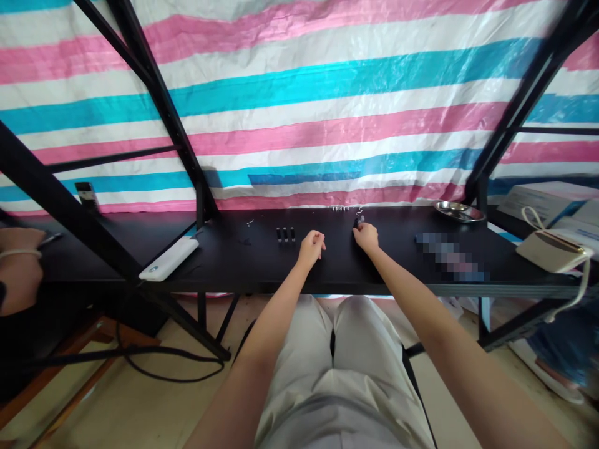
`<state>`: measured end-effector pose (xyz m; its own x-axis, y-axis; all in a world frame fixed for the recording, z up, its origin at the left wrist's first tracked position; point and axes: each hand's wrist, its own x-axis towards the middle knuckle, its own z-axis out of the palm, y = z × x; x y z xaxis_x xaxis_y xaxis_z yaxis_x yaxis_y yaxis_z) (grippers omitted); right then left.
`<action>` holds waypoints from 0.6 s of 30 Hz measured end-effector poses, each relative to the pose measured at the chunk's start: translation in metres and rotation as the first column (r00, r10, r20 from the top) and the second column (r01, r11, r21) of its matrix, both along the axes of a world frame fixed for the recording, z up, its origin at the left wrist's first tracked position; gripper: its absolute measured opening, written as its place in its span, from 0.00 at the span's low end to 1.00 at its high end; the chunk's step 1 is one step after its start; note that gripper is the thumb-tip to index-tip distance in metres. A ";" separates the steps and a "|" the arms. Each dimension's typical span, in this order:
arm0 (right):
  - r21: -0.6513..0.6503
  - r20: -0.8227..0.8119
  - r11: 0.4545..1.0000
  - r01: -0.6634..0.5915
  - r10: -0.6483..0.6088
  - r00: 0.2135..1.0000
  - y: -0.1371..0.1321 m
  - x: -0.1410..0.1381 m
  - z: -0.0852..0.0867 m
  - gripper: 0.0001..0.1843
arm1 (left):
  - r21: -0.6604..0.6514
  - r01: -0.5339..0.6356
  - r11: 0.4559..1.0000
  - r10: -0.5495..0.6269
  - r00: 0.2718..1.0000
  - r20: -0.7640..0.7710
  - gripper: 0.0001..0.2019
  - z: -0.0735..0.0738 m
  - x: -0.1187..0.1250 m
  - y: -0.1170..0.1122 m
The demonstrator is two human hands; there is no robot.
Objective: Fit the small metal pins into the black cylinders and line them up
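Observation:
My left hand (312, 248) hovers over or rests on the black tabletop (224, 255), fingers curled in. What it holds, if anything, is hidden. To its left, three small black cylinder-like pieces with pale ends (285, 234) stand side by side. My right hand (366, 237) is closed at the table, with a small dark piece with a greyish part (359, 221) at its fingertips; its exact kind is too small to tell. Behind that hand lie a row of several tiny whitish pieces (340, 209) and a thin curly pale bit (359, 212).
A white elongated box-like device (169, 259) lies at the left by the black frame post. On the right are a round metal dish (459, 212), a blurred-out item (452, 255) and a cream pouch with a strap (555, 251). Another person's hand (19, 268) shows far left.

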<state>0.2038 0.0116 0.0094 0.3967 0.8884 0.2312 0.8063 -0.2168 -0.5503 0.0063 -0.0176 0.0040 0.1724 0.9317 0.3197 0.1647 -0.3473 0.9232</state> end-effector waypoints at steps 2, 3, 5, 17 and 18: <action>-0.019 0.016 1.000 -0.008 0.008 1.000 0.001 0.000 0.000 0.12 | -0.004 0.003 1.000 -0.003 1.000 -0.007 0.09 0.000 0.000 0.000; -0.027 0.023 1.000 -0.013 0.014 1.000 0.002 0.000 0.000 0.12 | -0.007 0.004 1.000 -0.004 1.000 -0.009 0.09 0.001 0.000 -0.001; -0.050 0.029 0.999 -0.019 0.021 0.999 0.003 0.001 0.001 0.12 | -0.011 0.001 1.000 -0.001 1.000 -0.010 0.09 0.002 0.000 -0.002; -0.102 0.020 0.995 -0.002 0.004 1.000 -0.010 0.020 -0.001 0.11 | 0.000 -0.004 1.000 0.004 0.999 -0.042 0.09 0.003 0.000 -0.003; -0.094 0.021 0.996 0.001 0.001 1.000 -0.011 0.020 -0.002 0.11 | 0.002 -0.003 1.000 0.003 0.999 -0.043 0.08 0.002 0.000 -0.003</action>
